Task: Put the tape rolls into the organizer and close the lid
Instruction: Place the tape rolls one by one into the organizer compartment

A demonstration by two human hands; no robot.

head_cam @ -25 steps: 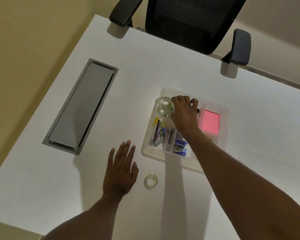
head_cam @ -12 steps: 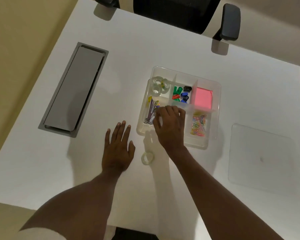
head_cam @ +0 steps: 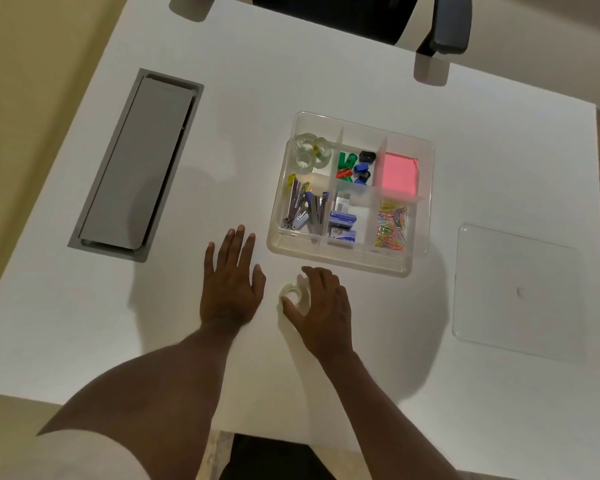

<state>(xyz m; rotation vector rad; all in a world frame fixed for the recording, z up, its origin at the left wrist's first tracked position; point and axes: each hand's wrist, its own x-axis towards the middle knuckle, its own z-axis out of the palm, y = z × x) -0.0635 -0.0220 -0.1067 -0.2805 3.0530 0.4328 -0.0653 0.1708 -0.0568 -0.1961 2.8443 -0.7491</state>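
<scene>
One tape roll [head_cam: 294, 296] left outside, lying flat on the desk [head_cam: 499, 168] near the front edge, just in front of the organizer [head_cam: 340, 260]. Hole facing up, so no real long axis; round face parallel to the desktop, axis upright. Right hand [head_cam: 321, 306] curled over it, fingers [head_cam: 290, 306] closing on the rim, thumb at the near side, not yet clearly lifted. Left hand [head_cam: 231, 287] flat on the desk just beside, fingers spread, holding nothing. Several rolls [head_cam: 310, 153] already crowded in the far-left compartment. Clear lid [head_cam: 518, 292] lying flat toward the right edge, well apart.

Likely risks: slick clear roll slipping from a shallow pinch and rolling off the front edge; landing tilted atop the stacked rolls and standing proud, blocking the lid; catching the organizer's near wall on the way over.
</scene>
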